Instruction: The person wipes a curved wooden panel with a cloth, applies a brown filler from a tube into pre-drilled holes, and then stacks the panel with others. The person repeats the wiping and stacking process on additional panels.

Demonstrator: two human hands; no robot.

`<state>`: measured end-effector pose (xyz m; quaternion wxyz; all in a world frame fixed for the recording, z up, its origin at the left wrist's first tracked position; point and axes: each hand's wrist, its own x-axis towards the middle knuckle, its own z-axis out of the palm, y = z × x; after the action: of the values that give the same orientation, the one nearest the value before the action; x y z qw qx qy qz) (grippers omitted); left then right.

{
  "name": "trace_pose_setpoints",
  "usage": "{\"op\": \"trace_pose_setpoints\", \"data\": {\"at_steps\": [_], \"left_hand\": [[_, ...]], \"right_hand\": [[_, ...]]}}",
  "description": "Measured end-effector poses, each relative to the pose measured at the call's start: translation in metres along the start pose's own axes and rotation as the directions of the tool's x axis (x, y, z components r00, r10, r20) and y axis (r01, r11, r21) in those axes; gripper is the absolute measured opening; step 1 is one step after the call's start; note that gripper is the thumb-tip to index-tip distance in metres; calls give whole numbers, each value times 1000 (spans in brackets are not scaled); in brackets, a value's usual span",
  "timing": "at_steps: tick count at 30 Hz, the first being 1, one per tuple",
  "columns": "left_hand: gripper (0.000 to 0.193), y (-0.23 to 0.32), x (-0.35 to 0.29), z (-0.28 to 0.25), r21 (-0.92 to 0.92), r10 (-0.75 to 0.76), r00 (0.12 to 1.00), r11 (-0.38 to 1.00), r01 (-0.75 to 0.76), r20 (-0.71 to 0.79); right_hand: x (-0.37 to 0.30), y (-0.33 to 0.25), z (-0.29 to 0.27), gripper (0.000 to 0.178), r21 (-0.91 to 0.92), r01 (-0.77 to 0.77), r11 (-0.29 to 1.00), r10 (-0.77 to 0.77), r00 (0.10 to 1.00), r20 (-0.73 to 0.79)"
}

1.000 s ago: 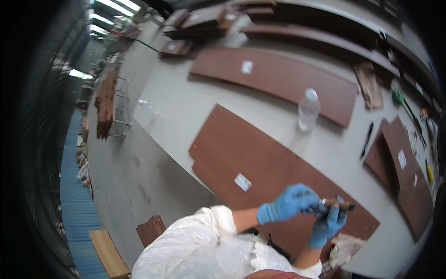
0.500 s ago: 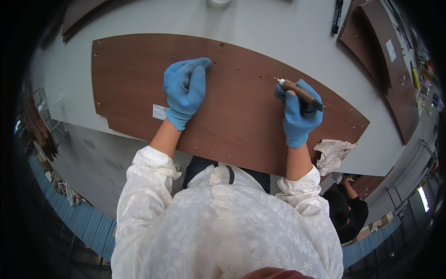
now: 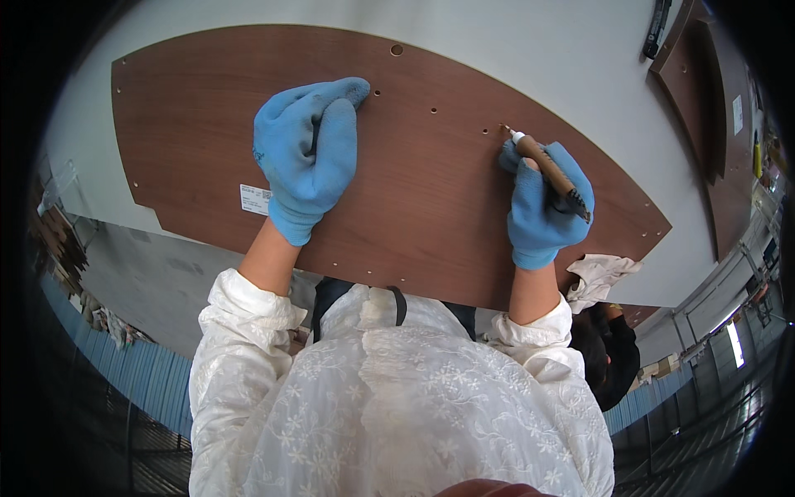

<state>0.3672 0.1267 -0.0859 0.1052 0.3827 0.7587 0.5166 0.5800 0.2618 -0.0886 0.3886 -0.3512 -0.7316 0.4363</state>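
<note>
A large reddish-brown wood-grain board (image 3: 414, 190) with a curved far edge and several small holes lies in front of me. My right hand (image 3: 548, 199), in a blue glove, grips a brown touch-up marker (image 3: 546, 170). Its tip is just right of a small hole (image 3: 485, 131) near the curved edge. My left hand (image 3: 308, 149), also gloved in blue, is closed over the left part of the board. The forefinger tip is beside another small hole (image 3: 378, 93); whatever the curled fingers may hold is hidden.
A white label (image 3: 255, 199) sticks to the board near my left wrist. A crumpled cloth (image 3: 598, 277) lies at its right near edge. More brown panels (image 3: 719, 124) and a black marker (image 3: 657, 30) are at far right. A person (image 3: 609, 356) is low at the right.
The view has come closer, so the board and my hands look larger. Both hands stay close to the same holes, and the marker remains in my right hand.
</note>
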Motion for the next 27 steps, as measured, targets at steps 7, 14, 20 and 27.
{"op": "trace_pose_setpoints", "data": {"at_steps": [7, 14, 20, 27], "left_hand": [[17, -2, 1, -2, 38, 15, 999, 999, -16, 32], [18, -1, 4, -5, 87, 56, 996, 994, -62, 65], [19, 0, 5, -4, 65, 34, 997, 997, -39, 70], [19, -1, 4, -4, 70, 47, 997, 996, -51, 61]], "right_hand": [[-1, 3, -2, 23, -31, 28, 999, -26, 997, 76], [1, 1, -1, 23, 29, 22, 999, -24, 995, 92], [1, 0, -1, 21, 39, -2, 999, -2, 996, 94], [0, 0, 0, 21, 56, -16, 998, 11, 997, 78]]}}
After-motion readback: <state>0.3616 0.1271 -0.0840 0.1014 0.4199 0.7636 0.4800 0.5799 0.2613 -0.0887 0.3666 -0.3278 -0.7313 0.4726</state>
